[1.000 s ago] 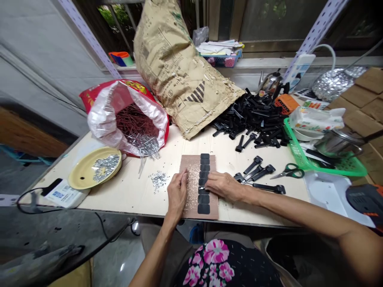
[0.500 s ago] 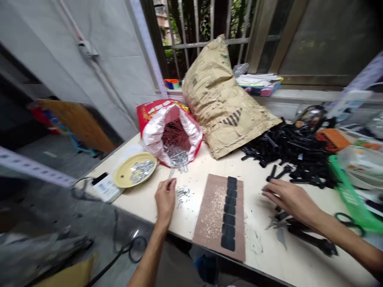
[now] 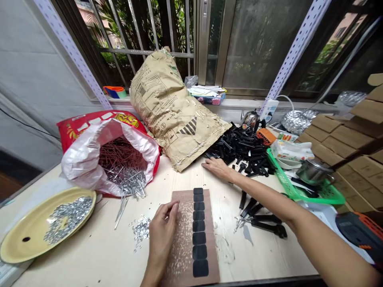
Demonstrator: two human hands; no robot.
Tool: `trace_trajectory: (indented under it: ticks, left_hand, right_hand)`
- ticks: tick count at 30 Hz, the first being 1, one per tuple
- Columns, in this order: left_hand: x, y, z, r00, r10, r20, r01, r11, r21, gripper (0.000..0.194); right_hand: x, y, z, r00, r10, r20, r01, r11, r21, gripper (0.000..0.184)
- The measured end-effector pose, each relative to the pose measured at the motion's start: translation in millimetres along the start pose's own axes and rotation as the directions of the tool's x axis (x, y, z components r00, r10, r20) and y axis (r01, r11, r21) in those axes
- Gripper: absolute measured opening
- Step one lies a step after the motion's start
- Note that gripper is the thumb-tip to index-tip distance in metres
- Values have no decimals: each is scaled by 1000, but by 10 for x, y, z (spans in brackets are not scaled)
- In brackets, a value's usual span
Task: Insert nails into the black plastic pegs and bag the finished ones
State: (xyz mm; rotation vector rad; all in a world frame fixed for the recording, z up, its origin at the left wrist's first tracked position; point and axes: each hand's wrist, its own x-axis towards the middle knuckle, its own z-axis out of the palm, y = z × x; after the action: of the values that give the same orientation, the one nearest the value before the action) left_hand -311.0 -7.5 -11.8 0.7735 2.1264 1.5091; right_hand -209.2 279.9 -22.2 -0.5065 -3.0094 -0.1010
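My left hand (image 3: 163,227) is closed, thumb and fingertips pinched together above the left edge of a brown mat (image 3: 214,255). Whatever it may hold is hidden. A column of black rounded pads (image 3: 199,226) runs down the mat, with pale specks beside it. My right hand (image 3: 220,169) reaches out, fingers stretched and low over the table, between the paper sack's lower corner and a heap of black plastic parts (image 3: 239,145). Small metal pieces (image 3: 140,231) lie scattered left of my left hand. Right of the mat lie several black-handled pieces with metal ends (image 3: 254,217).
A red bag (image 3: 85,123) spills metal pins (image 3: 127,181). A yellow plate (image 3: 18,239) holds small metal pieces. The paper sack (image 3: 170,111) leans at the window. On the right stand a green basket (image 3: 332,195), cardboard boxes (image 3: 359,159) and a black-orange tool (image 3: 359,235).
The view has swung right and closer. My left hand has moved from beside the pins to over the mat's edge. My right hand has moved left and farther out along the black heap.
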Motion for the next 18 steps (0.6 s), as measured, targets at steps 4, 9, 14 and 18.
trace_trajectory:
  ticks: [4,9,14,18]
  left_hand:
    - [75,153,154,969,-178,169,222,929,-295,44]
    - [337,318,470,829,-380,410,558,595,-578,33]
    - [546,320,602,825,-340,452,565,470,-678,12]
    - [555,282,505,882,-362,303,461,527,-714,14]
  right_hand:
    - [0,-143,-10,996,-60,-67,60,998,-9,23]
    - [-335,-634,-63,906,-252,-340,290,955,66,27]
    - [-471,-800,-62,768,-395,-504,510,853,109,25]
    - [-166,-445,-32,899,-185,-397,260,955,142,30]
